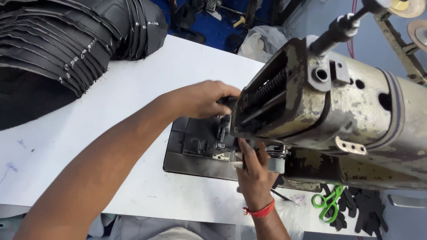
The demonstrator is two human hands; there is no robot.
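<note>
Sewing machine head (338,111), worn, cream: I kept my left hand (202,98) curled on its needle end at nine o'clock, right hand (254,165) pinching beneath, grip's contents hidden, movements small.

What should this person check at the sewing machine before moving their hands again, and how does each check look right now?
1. Left hand clear of the needle area: not ok, its fingers rest at the open end of the sewing machine.
2. Right hand clear of moving parts: not ok, its fingers reach under the machine head by the small metal wheel.
3. Machine stopped: cannot tell.
4. Metal plate free of fabric: ok, none lies on it.
5. Green-handled scissors out of the way: ok, they lie aside on the table.
6. Stack of black pieces apart from the hands: ok.
</note>
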